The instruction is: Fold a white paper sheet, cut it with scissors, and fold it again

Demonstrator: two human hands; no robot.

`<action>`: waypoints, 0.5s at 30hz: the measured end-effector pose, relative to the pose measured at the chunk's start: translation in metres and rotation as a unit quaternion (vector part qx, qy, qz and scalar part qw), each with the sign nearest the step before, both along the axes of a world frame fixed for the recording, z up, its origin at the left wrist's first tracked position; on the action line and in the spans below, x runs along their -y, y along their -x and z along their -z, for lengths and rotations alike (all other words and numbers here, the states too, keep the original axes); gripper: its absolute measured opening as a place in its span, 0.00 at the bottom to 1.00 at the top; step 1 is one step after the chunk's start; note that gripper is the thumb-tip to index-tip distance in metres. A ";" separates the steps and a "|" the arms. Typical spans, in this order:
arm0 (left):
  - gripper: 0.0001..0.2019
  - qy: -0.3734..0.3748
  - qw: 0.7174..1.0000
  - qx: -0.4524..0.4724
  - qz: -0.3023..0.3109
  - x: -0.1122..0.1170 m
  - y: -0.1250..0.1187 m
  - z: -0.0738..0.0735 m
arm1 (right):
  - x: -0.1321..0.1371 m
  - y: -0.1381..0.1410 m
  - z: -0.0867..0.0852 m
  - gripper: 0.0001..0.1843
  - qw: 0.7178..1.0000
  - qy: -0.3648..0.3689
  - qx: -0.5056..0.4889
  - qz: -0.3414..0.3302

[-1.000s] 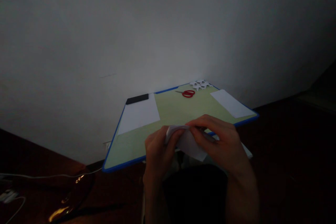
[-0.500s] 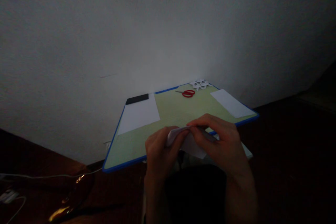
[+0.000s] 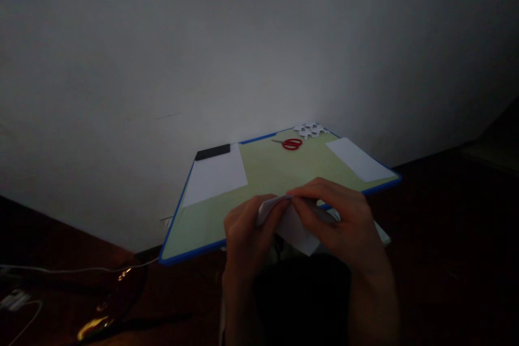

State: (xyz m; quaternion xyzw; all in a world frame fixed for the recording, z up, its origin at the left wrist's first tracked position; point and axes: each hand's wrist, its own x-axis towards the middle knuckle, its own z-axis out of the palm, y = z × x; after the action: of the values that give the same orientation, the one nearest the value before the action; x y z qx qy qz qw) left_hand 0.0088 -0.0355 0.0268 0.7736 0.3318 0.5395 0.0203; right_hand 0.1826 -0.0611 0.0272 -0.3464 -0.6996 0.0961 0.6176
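A: What's closest to us?
B: The person's left hand [image 3: 248, 238] and right hand [image 3: 344, 219], both raised by the near edge of the table [image 3: 279, 170].
A: How are they set?
B: Thumbs brought in against curled fingers, with hardly any gap at the tips. Both pinch one piece of white paper [image 3: 297, 231], the left at its upper left, the right at its top. Some of the fingers are hidden.
A: And where's that paper?
B: Between the hands, in front of the table's near edge, bent along the top, with a corner hanging down.
A: Further out?
B: A large white sheet [image 3: 214, 179] lies flat on the table's left part, and a narrower sheet [image 3: 359, 159] along its right edge.
A: Beyond those?
B: Red-handled scissors [image 3: 291, 144] towards the table's far side, blades pointing left. A flat black object [image 3: 213, 152] sits at its far left corner, overlapping the large sheet, and pointed white paper shapes [image 3: 311, 130] at its far right corner.
A: Behind everything?
B: A pale wall [image 3: 259, 54], past the table's far edge.
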 end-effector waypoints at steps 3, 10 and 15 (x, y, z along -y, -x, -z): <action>0.03 0.009 1.000 -0.003 0.002 0.000 0.002 0.000 | -0.001 -0.001 0.001 0.07 1.000 0.003 0.006 -0.007; 0.03 0.013 1.000 0.004 0.016 0.001 0.008 -0.002 | -0.005 -0.007 0.005 0.07 0.999 0.006 0.036 -0.012; 0.04 0.021 0.998 0.039 0.035 0.004 0.012 -0.004 | -0.004 -0.007 0.005 0.06 0.998 -0.012 0.052 -0.026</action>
State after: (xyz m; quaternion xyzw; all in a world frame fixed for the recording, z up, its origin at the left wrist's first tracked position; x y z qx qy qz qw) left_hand -0.0033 -0.0392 0.0304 0.7625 0.3147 0.5612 0.0679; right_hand 0.1896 -0.0570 0.0218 -0.3246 -0.7405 0.0857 0.5822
